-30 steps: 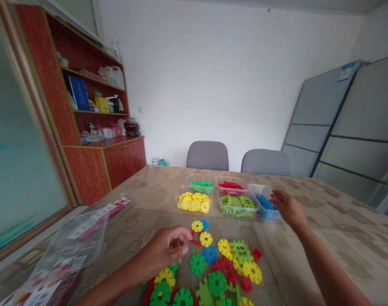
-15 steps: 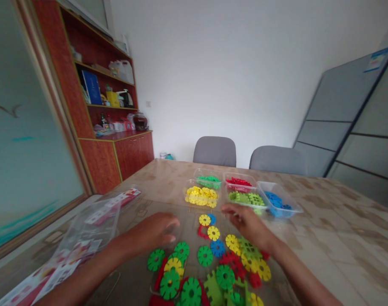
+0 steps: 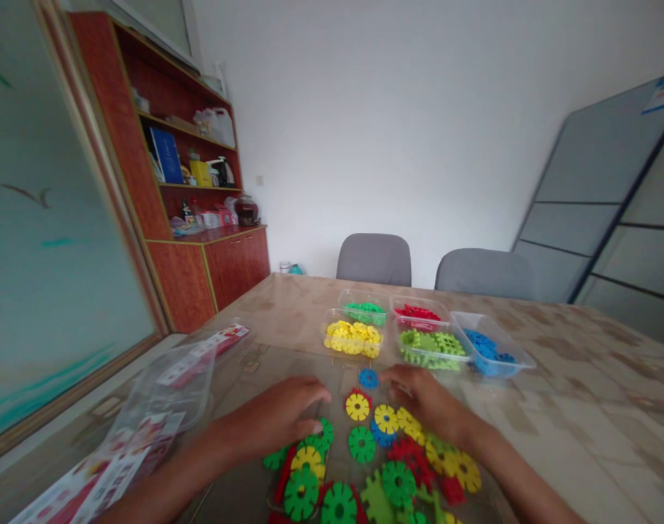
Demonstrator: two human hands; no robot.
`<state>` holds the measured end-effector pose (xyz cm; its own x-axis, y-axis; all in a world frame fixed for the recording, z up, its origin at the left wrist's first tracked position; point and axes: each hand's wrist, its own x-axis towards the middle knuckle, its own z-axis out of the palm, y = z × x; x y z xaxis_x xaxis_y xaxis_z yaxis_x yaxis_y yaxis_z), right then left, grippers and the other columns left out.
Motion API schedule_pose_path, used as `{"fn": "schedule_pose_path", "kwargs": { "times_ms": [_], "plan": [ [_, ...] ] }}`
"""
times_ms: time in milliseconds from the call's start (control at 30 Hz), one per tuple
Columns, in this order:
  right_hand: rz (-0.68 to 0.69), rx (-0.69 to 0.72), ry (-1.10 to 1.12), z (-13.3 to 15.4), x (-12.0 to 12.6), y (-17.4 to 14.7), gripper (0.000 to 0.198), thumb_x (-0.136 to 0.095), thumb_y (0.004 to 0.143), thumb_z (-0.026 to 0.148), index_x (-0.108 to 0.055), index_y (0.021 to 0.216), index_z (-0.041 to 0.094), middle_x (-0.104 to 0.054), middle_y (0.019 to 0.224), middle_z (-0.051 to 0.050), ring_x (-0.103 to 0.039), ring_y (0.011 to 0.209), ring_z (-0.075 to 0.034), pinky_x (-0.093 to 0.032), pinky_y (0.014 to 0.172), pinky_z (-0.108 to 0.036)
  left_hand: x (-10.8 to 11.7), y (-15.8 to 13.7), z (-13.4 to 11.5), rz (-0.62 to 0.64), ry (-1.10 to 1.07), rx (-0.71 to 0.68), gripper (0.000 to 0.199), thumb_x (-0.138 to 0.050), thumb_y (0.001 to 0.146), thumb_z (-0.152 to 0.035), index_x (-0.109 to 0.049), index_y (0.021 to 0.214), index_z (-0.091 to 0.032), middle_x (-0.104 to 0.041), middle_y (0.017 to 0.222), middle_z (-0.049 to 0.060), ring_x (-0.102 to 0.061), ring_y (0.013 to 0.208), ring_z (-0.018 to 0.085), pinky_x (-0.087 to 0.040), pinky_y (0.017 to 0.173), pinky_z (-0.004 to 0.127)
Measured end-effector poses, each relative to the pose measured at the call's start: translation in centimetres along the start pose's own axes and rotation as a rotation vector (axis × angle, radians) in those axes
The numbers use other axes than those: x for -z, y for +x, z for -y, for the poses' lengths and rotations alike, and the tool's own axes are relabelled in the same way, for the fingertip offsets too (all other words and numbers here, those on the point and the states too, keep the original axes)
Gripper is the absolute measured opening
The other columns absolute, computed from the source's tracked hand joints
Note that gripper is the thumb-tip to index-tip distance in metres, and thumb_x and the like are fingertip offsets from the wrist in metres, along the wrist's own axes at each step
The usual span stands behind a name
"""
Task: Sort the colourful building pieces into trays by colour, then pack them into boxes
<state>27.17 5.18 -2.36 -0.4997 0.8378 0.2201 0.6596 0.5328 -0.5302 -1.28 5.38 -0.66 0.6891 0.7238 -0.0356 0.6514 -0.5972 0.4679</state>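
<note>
My left hand [image 3: 288,413] hovers over the left part of the loose pieces, thumb and fingers apart, holding nothing. Beneath its thumb lie green notched discs [image 3: 324,435]. My right hand [image 3: 427,404] is above the right part, its fingers bent but apart. Its index fingertip is beside a blue notched disc [image 3: 369,378]; whether they touch I cannot tell. Between the hands one yellow disc [image 3: 358,407] overlaps a red piece, and another yellow disc [image 3: 386,418] overlaps a blue disc [image 3: 383,435]. A green disc [image 3: 361,445] lies just nearer to me.
Clear trays beyond my hands hold yellow discs [image 3: 353,338], green pieces [image 3: 365,313], red pieces [image 3: 417,313], light green squares [image 3: 433,348] and blue pieces [image 3: 489,346]. Clear plastic packaging [image 3: 168,378] lies at left. Two grey chairs [image 3: 374,260] stand behind the table.
Two yellow discs have shifted toward me: one off the far blue disc onto the red piece, the other onto the nearer blue disc. My left hand is closer to the green discs.
</note>
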Motion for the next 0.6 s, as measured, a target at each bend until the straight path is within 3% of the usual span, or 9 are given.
{"fn": "schedule_pose_path", "kwargs": {
  "times_ms": [133, 300, 433, 533, 600],
  "plan": [
    [0.107, -0.052, -0.008, -1.3, 1.3, -0.9, 0.021, -0.048, 0.085, 0.015, -0.067, 0.093, 0.018, -0.069, 0.086, -0.005, -0.063, 0.077, -0.021, -0.047, 0.069, -0.030, -1.6, 1.1, -1.8, -0.058, -0.010, -0.082, 0.048, -0.047, 0.086, -0.011, -0.047, 0.133, -0.023, -0.049, 0.139, 0.005, -0.043, 0.128, 0.021, -0.030, 0.108, 0.034],
    [0.104, -0.061, -0.065, -0.5, 0.0, -1.3, 0.016, -0.063, 0.078, 0.028, -0.063, 0.089, 0.018, -0.062, 0.092, -0.006, -0.058, 0.085, -0.023, -0.045, 0.074, -0.032, -3.4, 2.1, -2.4, -0.003, -0.005, -0.138, 0.054, -0.047, 0.086, -0.009, -0.042, 0.138, -0.023, -0.040, 0.147, 0.006, -0.037, 0.133, 0.023, -0.026, 0.112, 0.036],
    [0.081, -0.083, -0.005, 0.3, -1.4, -0.8, 0.020, -0.072, 0.068, 0.024, -0.058, 0.081, 0.019, -0.059, 0.085, -0.003, -0.054, 0.082, -0.021, -0.042, 0.070, -0.029, -4.2, 2.5, -1.8, -0.054, 0.039, -0.157, 0.051, -0.058, 0.083, -0.011, -0.048, 0.132, -0.025, -0.051, 0.136, 0.006, -0.045, 0.124, 0.024, -0.031, 0.106, 0.035],
    [0.094, -0.097, 0.054, -0.1, -1.2, -0.5, 0.007, -0.064, 0.075, 0.020, -0.058, 0.073, 0.018, -0.059, 0.075, 0.000, -0.054, 0.073, -0.018, -0.039, 0.062, -0.025, -4.2, 2.8, -1.4, -0.085, 0.051, -0.180, 0.027, -0.058, 0.088, -0.019, -0.060, 0.114, -0.023, -0.063, 0.117, 0.006, -0.054, 0.110, 0.024, -0.036, 0.098, 0.032],
    [0.118, -0.104, 0.090, -0.7, -0.3, -0.6, 0.012, -0.056, 0.082, 0.022, -0.059, 0.071, 0.018, -0.057, 0.067, 0.002, -0.052, 0.064, -0.015, -0.036, 0.055, -0.023, -3.9, 2.8, -1.4, -0.098, 0.039, -0.186, 0.016, -0.051, 0.093, -0.026, -0.066, 0.098, -0.022, -0.067, 0.100, 0.005, -0.058, 0.098, 0.022, -0.039, 0.090, 0.030]
  ]
}}
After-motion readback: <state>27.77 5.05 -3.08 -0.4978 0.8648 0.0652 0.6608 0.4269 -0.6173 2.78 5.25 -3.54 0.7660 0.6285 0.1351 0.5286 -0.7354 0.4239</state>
